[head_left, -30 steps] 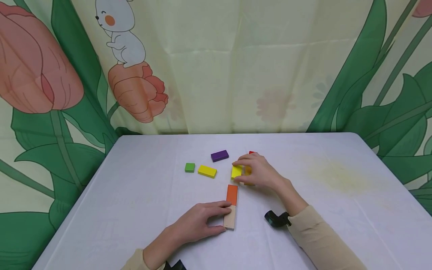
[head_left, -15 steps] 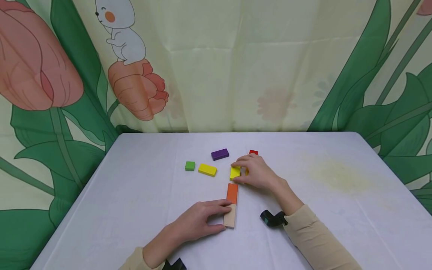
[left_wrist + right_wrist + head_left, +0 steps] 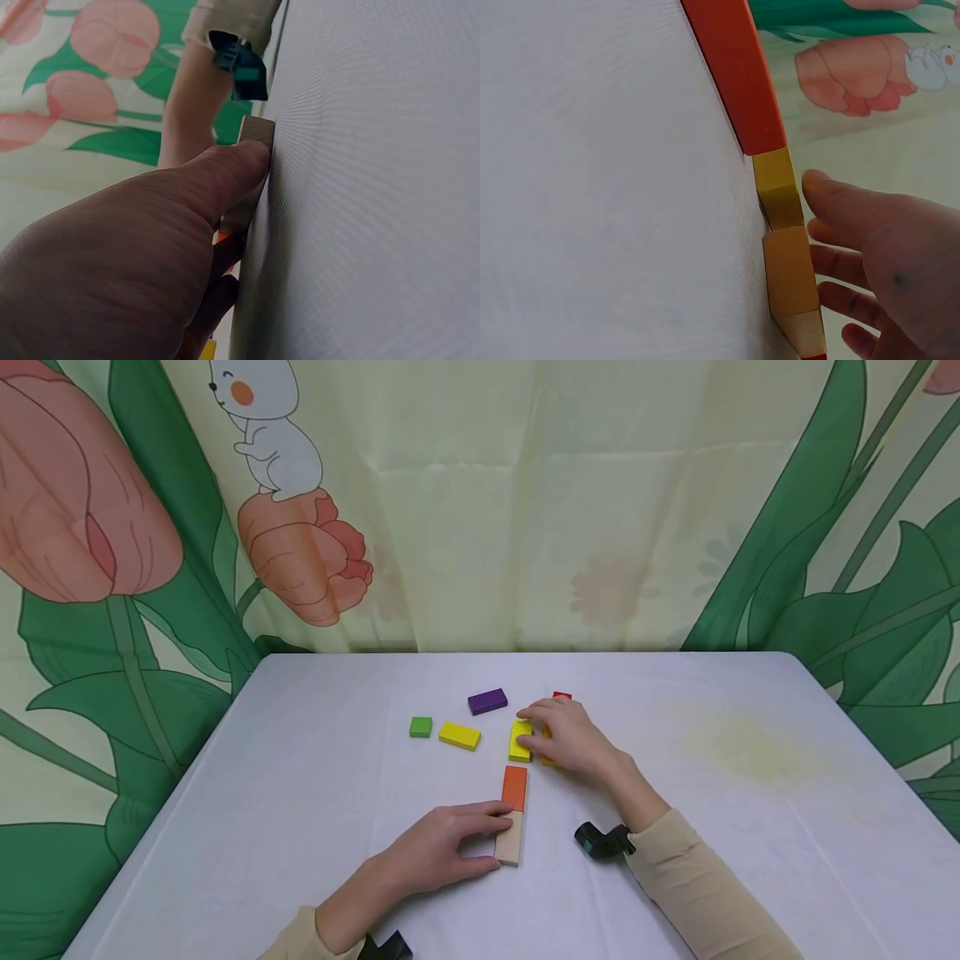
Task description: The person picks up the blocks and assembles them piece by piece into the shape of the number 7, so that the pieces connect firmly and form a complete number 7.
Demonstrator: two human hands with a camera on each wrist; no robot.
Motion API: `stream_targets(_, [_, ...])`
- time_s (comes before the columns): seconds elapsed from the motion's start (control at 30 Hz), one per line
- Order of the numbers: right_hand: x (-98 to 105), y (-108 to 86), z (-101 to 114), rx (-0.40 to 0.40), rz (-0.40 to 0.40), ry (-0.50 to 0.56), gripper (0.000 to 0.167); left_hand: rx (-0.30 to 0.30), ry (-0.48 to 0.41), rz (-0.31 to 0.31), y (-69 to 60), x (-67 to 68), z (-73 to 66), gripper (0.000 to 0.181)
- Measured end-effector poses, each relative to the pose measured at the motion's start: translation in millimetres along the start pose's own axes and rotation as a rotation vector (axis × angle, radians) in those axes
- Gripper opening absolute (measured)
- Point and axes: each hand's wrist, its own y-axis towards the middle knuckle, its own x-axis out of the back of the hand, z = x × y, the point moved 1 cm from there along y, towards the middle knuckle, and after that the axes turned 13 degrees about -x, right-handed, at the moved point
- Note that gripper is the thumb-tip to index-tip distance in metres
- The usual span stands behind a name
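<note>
In the head view, a plain wooden block (image 3: 508,838) and an orange block (image 3: 514,788) lie end to end on the white table. My left hand (image 3: 438,852) holds the plain block, thumb at its near end and fingertips at its far end; the left wrist view shows the thumb against that block (image 3: 256,130). Just beyond the orange block lies a yellow block (image 3: 520,752). Over it hovers my right hand (image 3: 570,739), its thumb apart from the yellow block (image 3: 776,184) in the right wrist view. An amber block (image 3: 789,274) beside it is mostly hidden in the head view.
Left of the right hand lie a green block (image 3: 421,727), another yellow block (image 3: 459,736) and a purple block (image 3: 487,701). A red block (image 3: 562,695) shows partly behind the right hand. A patterned curtain (image 3: 465,527) hangs behind the table.
The yellow block has shifted slightly left and nearer to the orange block. My right thumb and fingers have come off its sides. The left hand stays in place.
</note>
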Motion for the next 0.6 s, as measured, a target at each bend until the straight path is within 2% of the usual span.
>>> stream_targets(0.6, [-2.4, -1.4, 2.4, -0.014, 0.034, 0.007, 0.039, -0.004, -0.009, -0.002, -0.7, -0.6, 0.9, 0.046])
